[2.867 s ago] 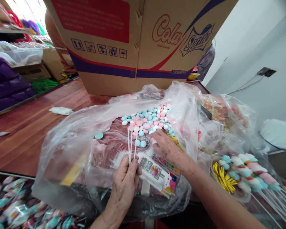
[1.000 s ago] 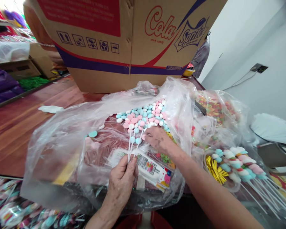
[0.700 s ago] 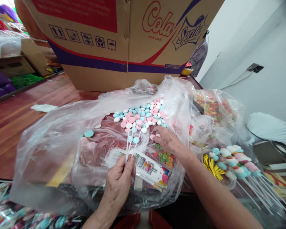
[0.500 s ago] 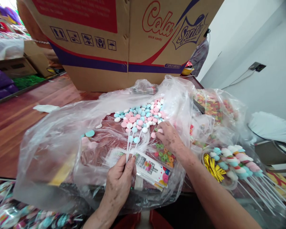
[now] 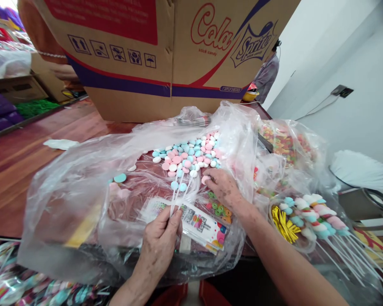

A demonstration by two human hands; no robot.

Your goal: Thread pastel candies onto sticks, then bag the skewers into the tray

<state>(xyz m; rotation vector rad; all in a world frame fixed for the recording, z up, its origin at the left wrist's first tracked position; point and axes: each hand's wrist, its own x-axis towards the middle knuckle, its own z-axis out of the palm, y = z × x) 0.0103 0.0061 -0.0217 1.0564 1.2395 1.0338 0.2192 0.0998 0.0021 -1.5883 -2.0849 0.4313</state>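
My left hand (image 5: 162, 231) is closed in a pinch round several thin white sticks (image 5: 175, 196), which point up and away from me. Beyond their tips lies a loose heap of flat round marshmallow-like candies (image 5: 187, 155) in pink, blue and white. At the heap's near right side, my right hand (image 5: 221, 185) has its thumb and fingertips closed at a pink candy (image 5: 206, 179). Under the right wrist are green, red and orange ring gummies (image 5: 221, 209). Printed cards (image 5: 201, 223) lie beneath and beside my left fingers.
Clear plastic sheeting (image 5: 67, 182) covers much of the table. A large cardboard box (image 5: 127, 102) stands behind. On the right are a tub with gold ties (image 5: 284, 225), finished candy skewers (image 5: 325, 219) and bagged gummies (image 5: 284, 144). Another person (image 5: 270, 74) is behind the box.
My right hand has shifted slightly left and its fingertips have come to the pink candy. The sticks in my left hand have tilted a little to the right.
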